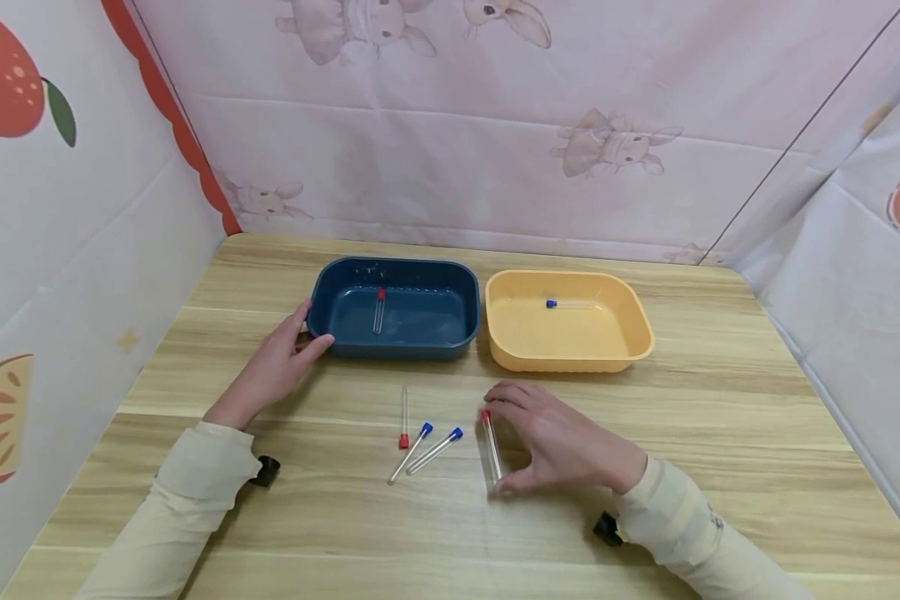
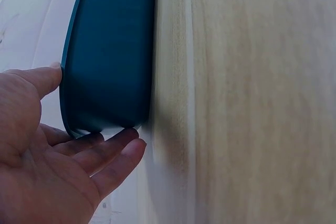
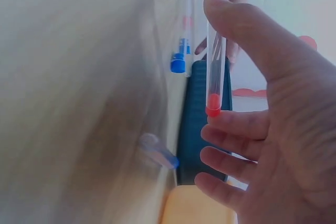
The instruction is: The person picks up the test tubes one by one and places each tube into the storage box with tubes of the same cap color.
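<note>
My right hand [image 1: 547,437] pinches a red-capped test tube [image 1: 492,450] lengthwise, thumb at its clear end and a fingertip at the cap. In the right wrist view this tube [image 3: 214,72] spans from thumb to finger. My left hand [image 1: 273,367] grips the left end of a dark blue basin [image 1: 397,352], thumb at the rim and fingers along the outer end wall, as the left wrist view also shows. Left of my right hand lie another red-capped tube [image 1: 404,421] and two blue-capped tubes, one [image 1: 411,452] beside the other [image 1: 435,451].
Inside the blue basin lies a red-capped tube [image 1: 378,312]. A yellow basin [image 1: 570,364] stands close to its right with a blue-capped tube [image 1: 573,304] in it. Both basins stand on the wooden table [image 1: 330,525], before a curtain [image 1: 450,167] printed with rabbits.
</note>
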Available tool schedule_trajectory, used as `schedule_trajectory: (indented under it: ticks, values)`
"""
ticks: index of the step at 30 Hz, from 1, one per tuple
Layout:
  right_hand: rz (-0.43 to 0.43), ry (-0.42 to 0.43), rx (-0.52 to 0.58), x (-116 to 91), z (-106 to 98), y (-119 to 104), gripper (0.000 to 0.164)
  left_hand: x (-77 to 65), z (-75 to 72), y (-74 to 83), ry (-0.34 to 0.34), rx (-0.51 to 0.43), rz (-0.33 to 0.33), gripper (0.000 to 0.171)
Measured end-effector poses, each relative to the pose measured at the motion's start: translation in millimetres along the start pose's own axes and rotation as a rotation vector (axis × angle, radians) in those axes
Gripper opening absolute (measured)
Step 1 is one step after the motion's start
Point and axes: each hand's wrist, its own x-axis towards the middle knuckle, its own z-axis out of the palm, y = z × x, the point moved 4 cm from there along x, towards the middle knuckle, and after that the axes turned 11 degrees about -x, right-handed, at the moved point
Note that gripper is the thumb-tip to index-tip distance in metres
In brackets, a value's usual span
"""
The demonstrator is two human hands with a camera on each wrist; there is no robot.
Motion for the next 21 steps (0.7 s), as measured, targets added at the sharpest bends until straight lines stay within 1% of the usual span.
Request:
schedule_trajectory:
  ticks: [4,10,14,18,21]
  values:
    - [-0.017,0.041,0.005,3,-5,2,0.092,0.1,0.2,-1.0,0.0,-0.003,0.001,0.083]
    - [-0.012,0.063,0.02,8,-9,4,0.091,0.9,0.4,-2.8,-0.002,-0.006,0.003,0.084]
    - [0.019,0.057,0.062,11,-12,5,0.092,0.4,0.2,-2.9,-0.002,-0.013,0.003,0.084]
    - [0.056,0.042,0.111,16,-16,6,0.093,-0.5,-0.5,-2.2,-0.002,-0.017,0.034,0.083]
    - [0.068,0.037,0.134,21,-19,8,0.094,-0.7,-0.9,-2.4,-0.003,-0.018,0.058,0.082]
